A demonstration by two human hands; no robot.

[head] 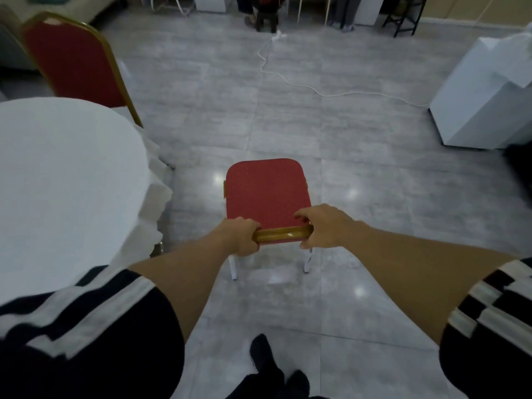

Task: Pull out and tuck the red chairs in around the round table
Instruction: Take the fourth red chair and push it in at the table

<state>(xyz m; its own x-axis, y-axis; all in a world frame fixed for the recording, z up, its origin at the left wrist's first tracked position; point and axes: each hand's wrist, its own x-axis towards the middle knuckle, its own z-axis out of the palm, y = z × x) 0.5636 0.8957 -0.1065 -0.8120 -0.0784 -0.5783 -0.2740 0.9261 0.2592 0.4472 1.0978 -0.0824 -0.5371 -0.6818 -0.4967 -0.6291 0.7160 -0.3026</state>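
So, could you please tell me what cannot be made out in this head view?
- Held red chair: its backrest is foreshortened; only the gold top rail shows, between the left hand and right hand.
- Its front legs: hidden under the seat.
- Round table: cut off by the left edge, its legs covered by the cloth.
- Second red chair: seat hidden behind the table.
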